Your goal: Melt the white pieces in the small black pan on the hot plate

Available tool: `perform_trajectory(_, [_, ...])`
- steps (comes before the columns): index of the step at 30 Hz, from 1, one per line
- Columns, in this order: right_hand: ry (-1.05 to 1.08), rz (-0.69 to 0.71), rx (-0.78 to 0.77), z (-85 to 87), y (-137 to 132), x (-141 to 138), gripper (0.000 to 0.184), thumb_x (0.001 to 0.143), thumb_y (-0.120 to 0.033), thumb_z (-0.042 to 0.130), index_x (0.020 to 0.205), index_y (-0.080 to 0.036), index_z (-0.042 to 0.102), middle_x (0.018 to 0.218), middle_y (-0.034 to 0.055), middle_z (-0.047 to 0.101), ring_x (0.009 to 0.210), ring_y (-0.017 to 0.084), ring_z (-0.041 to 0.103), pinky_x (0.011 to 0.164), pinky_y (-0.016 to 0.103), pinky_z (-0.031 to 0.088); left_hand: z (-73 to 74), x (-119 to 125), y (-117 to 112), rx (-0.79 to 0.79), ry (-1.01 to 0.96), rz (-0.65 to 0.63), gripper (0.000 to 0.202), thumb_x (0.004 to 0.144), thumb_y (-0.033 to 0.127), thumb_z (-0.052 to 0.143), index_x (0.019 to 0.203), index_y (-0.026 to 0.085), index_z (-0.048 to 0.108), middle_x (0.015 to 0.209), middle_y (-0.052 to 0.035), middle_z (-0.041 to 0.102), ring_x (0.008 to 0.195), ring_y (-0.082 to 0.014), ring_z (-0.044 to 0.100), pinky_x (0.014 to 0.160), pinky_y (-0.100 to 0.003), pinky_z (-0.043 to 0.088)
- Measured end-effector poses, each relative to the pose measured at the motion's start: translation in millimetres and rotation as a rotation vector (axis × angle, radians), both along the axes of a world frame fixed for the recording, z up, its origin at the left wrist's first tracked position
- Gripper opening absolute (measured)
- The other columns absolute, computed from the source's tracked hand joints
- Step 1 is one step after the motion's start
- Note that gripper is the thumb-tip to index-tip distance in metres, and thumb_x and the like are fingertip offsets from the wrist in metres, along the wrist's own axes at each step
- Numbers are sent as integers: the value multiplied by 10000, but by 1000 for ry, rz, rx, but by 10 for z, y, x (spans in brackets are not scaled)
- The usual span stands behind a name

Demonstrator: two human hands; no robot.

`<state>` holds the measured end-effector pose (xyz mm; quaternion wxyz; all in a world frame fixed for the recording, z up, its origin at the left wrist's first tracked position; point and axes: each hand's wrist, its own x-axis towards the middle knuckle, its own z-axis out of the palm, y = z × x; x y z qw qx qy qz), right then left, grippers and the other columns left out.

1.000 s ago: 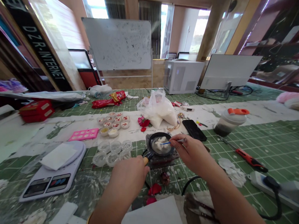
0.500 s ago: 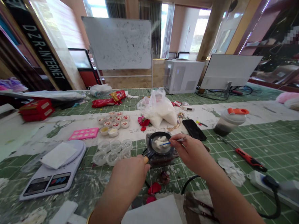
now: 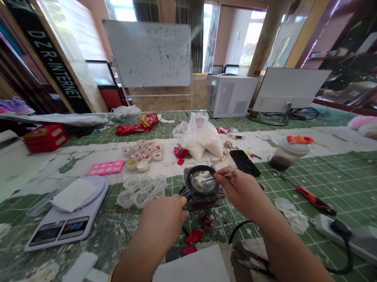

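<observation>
A small black frying pan (image 3: 190, 188) sits on a dark hot plate (image 3: 205, 201), with its light wooden handle pointing toward me. My left hand (image 3: 164, 218) is closed around that handle. In the pan lies a white lumpy mass (image 3: 201, 177) in a pale, wet-looking layer. My right hand (image 3: 237, 186) pinches a thin stirring stick (image 3: 209, 179), blue toward its lower end, whose tip reaches into the white mass. Clear empty cups (image 3: 140, 191) stand left of the pan. Behind them are several filled cups (image 3: 144, 153) with red bits on top.
A kitchen scale (image 3: 71, 219) with paper on it is at left, near a pink mold (image 3: 105, 168). Beyond the pan stand a bag of white granules (image 3: 204, 144) and a phone (image 3: 244, 162). At right lie a red-black tool (image 3: 314, 199) and a power strip (image 3: 345, 235).
Both hands keep their grips and stay nearly in place. The stick's tip and the white lumps have shifted very slightly in the pan.
</observation>
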<state>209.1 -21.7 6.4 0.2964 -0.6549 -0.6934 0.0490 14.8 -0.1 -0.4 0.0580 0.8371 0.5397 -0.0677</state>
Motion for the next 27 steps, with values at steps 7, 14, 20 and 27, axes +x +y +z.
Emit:
perform_trajectory(7, [-104,-46,43,-29,49,51,241,832,-311,356,857,-193,565,775,32,610,737,153,553,648,239,364,-15,2,10,-2,6,1,199,754,380,425,761,199,510,690,-45,615,642,-211,590,519,-282,374])
perform_trajectory(14, [-81,-40,72,-35,49,34,251,834,-307,355,889,-193,571,826,38,614,771,145,551,679,233,375,-8,-5,3,-2,18,-2,212,760,383,420,777,194,514,706,-48,612,664,-201,595,538,-271,384])
perform_trajectory(20, [-81,-16,25,-44,58,24,260,836,-304,344,888,-189,572,835,46,614,785,153,552,692,244,383,17,2,-4,-30,9,4,227,776,376,400,791,184,520,713,-57,620,663,-211,597,542,-284,389])
perform_trajectory(27, [-101,-39,12,-9,35,13,261,835,-314,346,869,-193,575,804,42,615,744,154,556,667,246,376,3,-4,1,-27,-10,10,219,779,365,394,777,187,522,700,-58,618,642,-206,591,532,-284,389])
